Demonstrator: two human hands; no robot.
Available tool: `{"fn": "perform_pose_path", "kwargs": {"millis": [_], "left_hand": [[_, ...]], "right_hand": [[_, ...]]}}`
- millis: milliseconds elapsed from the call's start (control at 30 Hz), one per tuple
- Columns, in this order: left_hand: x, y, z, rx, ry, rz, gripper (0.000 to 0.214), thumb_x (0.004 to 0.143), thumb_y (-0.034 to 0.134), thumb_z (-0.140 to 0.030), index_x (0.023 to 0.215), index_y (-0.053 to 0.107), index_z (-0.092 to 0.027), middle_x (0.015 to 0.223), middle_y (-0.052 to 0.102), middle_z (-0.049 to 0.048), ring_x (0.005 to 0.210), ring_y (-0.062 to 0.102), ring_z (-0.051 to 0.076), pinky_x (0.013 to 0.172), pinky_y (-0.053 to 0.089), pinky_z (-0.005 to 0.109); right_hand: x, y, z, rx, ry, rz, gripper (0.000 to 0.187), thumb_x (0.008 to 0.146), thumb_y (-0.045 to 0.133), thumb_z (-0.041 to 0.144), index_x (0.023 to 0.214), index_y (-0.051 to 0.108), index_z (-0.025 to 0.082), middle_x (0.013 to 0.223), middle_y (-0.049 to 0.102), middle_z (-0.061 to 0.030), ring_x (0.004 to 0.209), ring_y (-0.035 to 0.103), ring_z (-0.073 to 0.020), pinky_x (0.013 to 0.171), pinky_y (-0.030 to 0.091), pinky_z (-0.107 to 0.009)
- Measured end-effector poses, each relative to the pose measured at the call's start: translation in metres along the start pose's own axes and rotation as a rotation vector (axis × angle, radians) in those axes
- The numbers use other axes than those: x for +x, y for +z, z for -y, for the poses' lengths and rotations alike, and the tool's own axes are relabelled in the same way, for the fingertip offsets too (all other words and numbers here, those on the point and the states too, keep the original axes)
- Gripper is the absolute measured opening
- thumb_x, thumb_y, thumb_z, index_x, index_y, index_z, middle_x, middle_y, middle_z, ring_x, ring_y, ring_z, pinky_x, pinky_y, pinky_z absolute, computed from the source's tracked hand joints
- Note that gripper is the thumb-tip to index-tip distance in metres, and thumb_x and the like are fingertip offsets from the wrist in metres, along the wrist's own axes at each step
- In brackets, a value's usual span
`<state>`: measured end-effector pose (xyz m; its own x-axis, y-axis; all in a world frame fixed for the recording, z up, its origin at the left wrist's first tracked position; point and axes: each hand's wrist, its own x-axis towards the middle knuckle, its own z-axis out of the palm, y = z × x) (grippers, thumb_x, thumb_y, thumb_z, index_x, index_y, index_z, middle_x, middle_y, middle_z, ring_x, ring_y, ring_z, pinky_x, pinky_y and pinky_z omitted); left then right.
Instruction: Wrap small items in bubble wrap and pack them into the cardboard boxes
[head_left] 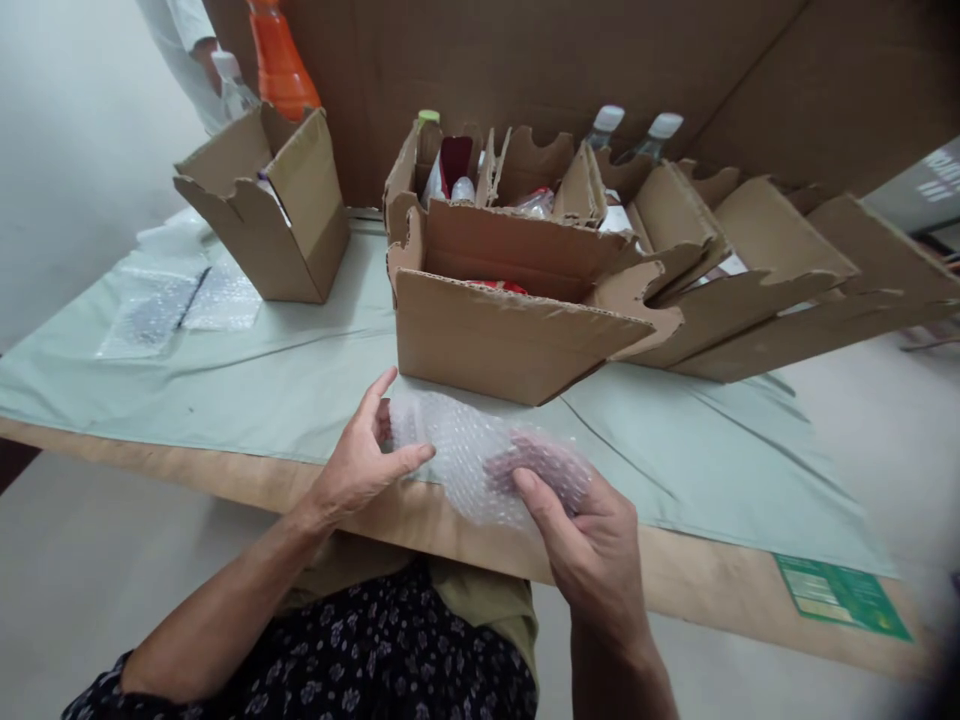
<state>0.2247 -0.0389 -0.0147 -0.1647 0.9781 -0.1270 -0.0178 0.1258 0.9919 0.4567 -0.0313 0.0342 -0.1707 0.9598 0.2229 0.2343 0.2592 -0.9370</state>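
A sheet of clear bubble wrap (457, 450) lies between my hands at the table's near edge. My left hand (360, 465) pinches its left end with thumb and fingers. My right hand (589, 545) grips the right end, its fingers curled under the wrap and showing through it. Just behind stands an open cardboard box (495, 335) with something red inside.
A pale green cloth (300, 380) covers the wooden table. More open cardboard boxes (750, 290) with bottles stand behind and to the right. A separate box (270, 215) sits at back left beside bubble-wrap sheets (180, 305). An orange bottle (281, 60) and another person's sleeve (184, 50) are at far left.
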Motion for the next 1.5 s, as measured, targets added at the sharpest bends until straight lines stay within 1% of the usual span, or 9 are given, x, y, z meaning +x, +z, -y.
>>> {"fn": "perform_pose_path", "kwargs": {"millis": [167,367,533,767,967,1067,1167,1333,1500], "left_hand": [[-0.002,-0.001,0.000,0.020,0.016,-0.027,0.095,0.078,0.074,-0.024,0.163,0.031,-0.018,0.091,0.067,0.0005,0.088,0.069,0.020,0.088,0.056,0.037],[-0.002,-0.016,0.009,-0.145,0.035,-0.085,0.095,0.081,0.074,-0.040,0.161,0.030,-0.016,0.122,0.069,0.0143,0.108,0.070,0.027,0.092,0.056,0.042],[-0.004,0.003,0.007,0.339,0.171,-0.113,0.110,0.071,0.087,-0.045,0.163,0.031,-0.023,0.142,0.060,0.0179,0.120,0.064,0.035,0.103,0.051,0.054],[0.019,0.026,0.001,0.683,0.220,-0.033,0.060,0.077,0.076,-0.030,0.135,0.065,-0.020,0.118,0.072,0.0138,0.116,0.063,0.039,0.107,0.046,0.057],[0.024,0.008,-0.001,0.301,0.071,-0.007,0.040,0.079,0.069,-0.029,0.118,0.072,-0.020,0.078,0.063,-0.0011,0.069,0.057,0.017,0.070,0.048,0.032],[0.016,-0.011,-0.010,0.046,-0.043,-0.038,0.053,0.074,0.076,-0.038,0.122,0.067,-0.016,0.075,0.057,-0.0042,0.066,0.053,0.012,0.062,0.042,0.026],[0.007,-0.024,-0.017,0.011,-0.086,-0.070,0.063,0.074,0.078,-0.040,0.129,0.063,-0.015,0.077,0.058,-0.0042,0.068,0.054,0.012,0.066,0.044,0.025],[0.001,-0.032,-0.013,0.418,0.088,-0.215,0.062,0.080,0.069,-0.039,0.136,0.059,-0.014,0.078,0.060,-0.0035,0.070,0.056,0.014,0.072,0.048,0.030],[0.005,-0.033,0.003,0.816,0.145,-0.176,0.061,0.085,0.062,-0.032,0.144,0.056,-0.017,0.079,0.063,-0.0013,0.070,0.057,0.017,0.074,0.050,0.034]], "right_hand": [[-0.007,-0.013,-0.001,0.034,0.018,-0.075,0.019,0.095,0.074,0.034,0.109,0.083,0.027,0.098,0.083,-0.0052,0.089,0.079,-0.0245,0.076,0.068,-0.036],[-0.007,-0.016,-0.019,0.066,0.093,-0.142,0.021,0.095,0.074,0.036,0.111,0.082,0.025,0.104,0.083,-0.0074,0.094,0.079,-0.0254,0.081,0.067,-0.038],[-0.008,-0.010,-0.017,0.069,0.015,-0.036,0.017,0.093,0.076,0.032,0.108,0.084,0.029,0.101,0.084,-0.0040,0.089,0.080,-0.0225,0.076,0.068,-0.033],[-0.007,-0.015,-0.007,0.004,-0.032,0.016,0.014,0.094,0.074,0.033,0.102,0.085,0.029,0.098,0.084,-0.0037,0.083,0.080,-0.0237,0.070,0.068,-0.034],[-0.013,-0.036,-0.027,-0.088,0.039,-0.179,0.017,0.090,0.077,0.038,0.099,0.085,0.026,0.096,0.084,-0.0054,0.087,0.080,-0.0262,0.076,0.067,-0.038],[-0.008,-0.049,-0.043,-0.145,0.095,-0.343,0.023,0.088,0.079,0.042,0.098,0.084,0.022,0.096,0.084,-0.0067,0.090,0.079,-0.0263,0.081,0.064,-0.040],[0.002,-0.053,-0.055,-0.193,0.126,-0.345,0.030,0.087,0.077,0.046,0.103,0.083,0.021,0.101,0.083,-0.0074,0.093,0.078,-0.0260,0.084,0.062,-0.041],[0.020,-0.039,-0.070,-0.435,0.156,-0.176,0.038,0.088,0.065,0.051,0.104,0.079,0.019,0.092,0.081,-0.0087,0.079,0.073,-0.0254,0.074,0.057,-0.040],[0.031,-0.031,-0.084,-0.804,0.177,-0.103,0.052,0.089,0.058,0.051,0.123,0.073,0.015,0.088,0.077,-0.0133,0.078,0.068,-0.0301,0.078,0.052,-0.048]]}}
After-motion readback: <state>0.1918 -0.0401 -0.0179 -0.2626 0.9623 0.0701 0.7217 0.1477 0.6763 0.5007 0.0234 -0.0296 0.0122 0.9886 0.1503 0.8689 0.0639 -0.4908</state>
